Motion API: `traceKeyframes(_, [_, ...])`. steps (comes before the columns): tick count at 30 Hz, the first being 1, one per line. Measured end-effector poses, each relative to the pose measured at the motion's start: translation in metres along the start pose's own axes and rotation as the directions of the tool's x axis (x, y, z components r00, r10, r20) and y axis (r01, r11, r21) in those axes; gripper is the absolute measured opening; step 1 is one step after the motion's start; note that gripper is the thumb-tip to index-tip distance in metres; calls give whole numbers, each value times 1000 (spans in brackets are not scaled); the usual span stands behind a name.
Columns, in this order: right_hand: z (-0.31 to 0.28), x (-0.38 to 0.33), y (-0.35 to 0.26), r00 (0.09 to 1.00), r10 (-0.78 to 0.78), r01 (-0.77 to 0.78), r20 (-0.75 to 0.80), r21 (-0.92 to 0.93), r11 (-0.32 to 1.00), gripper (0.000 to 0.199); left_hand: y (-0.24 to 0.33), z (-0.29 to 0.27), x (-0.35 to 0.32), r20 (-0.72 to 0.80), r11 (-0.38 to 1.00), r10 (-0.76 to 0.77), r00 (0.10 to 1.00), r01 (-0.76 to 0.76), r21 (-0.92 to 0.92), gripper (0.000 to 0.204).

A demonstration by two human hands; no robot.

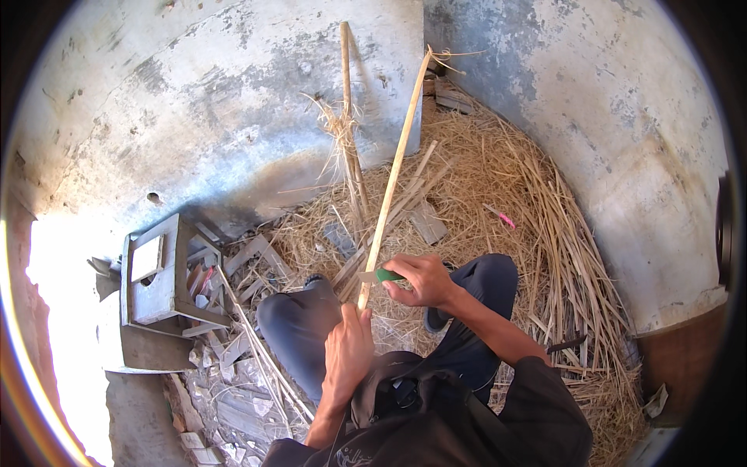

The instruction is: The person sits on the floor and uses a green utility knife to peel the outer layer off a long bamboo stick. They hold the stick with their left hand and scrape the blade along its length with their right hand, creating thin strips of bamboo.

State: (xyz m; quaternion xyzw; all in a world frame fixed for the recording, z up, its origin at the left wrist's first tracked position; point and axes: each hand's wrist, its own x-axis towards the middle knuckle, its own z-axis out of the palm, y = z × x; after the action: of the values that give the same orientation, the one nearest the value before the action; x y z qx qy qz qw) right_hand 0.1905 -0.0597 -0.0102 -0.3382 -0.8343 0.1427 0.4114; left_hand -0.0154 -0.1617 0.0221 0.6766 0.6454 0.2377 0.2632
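A long pale strip of split bamboo (395,167) slants up and away from my lap, with thin curled shavings at its far tip. Its near end is gripped by my left hand (348,350), fingers closed round it. My right hand (420,280) is wrapped round the green handle of a knife (383,275). The knife's short blade lies across the strip, just beyond my left hand. Both hands are between my bent knees.
Bamboo shavings (498,171) cover the floor ahead, and long split strips (580,265) are heaped along the right wall. A pink-handled tool (506,221) lies on the shavings. An upright stick (347,93) leans on the wall. A wooden box (159,268) sits at left beside rubble.
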Motion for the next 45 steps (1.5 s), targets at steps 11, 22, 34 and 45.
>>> traceKeyframes(11, [-25, 6, 46, 892, 308, -325, -332, 4, 946, 24, -10, -5, -26, 45, 1000, 6, 999, -5, -21, 21])
traceKeyframes(22, [2, -7, 11, 996, 41, -33, -76, 108, 994, 20, -27, -11, -6, 210, 843, -55, 976, 158, -514, 46])
traceKeyframes(34, [5, -4, -4, 999, -37, 36, 24, 43, 998, 19, -18, -3, -1, 102, 953, 55, 993, -22, -302, 40])
traceKeyframes(45, [7, -3, -3, 999, -47, 46, -7, -58, 997, 20, -16, -3, 3, 216, 865, -85, 973, 180, -469, 52])
